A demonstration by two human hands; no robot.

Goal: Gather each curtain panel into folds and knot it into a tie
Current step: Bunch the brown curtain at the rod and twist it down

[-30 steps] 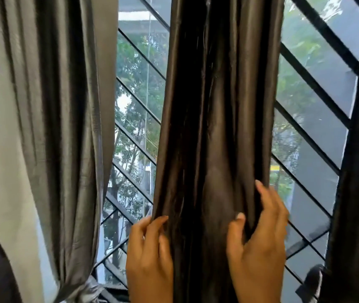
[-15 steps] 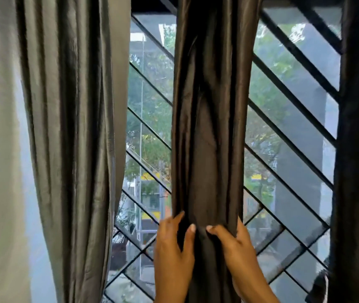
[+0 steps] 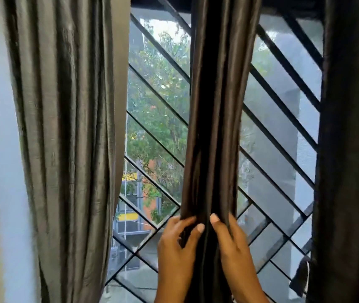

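Only the person's two hands and lower forearms show, cut off by the bottom edge of the view. The left hand (image 3: pixel 175 255) is bare, as are its wrist and the stretch of forearm below it. The right hand (image 3: pixel 234 248) is likewise bare from fingertips to forearm. The fingers on both are slim and fairly long. The left thumbnail (image 3: pixel 200 227) is short, rounded and pale with a slight sheen; the right thumbnail (image 3: pixel 214 217) looks the same, trimmed close to the fingertip. Faint creases mark the knuckles. A slight blur softens any finer detail.
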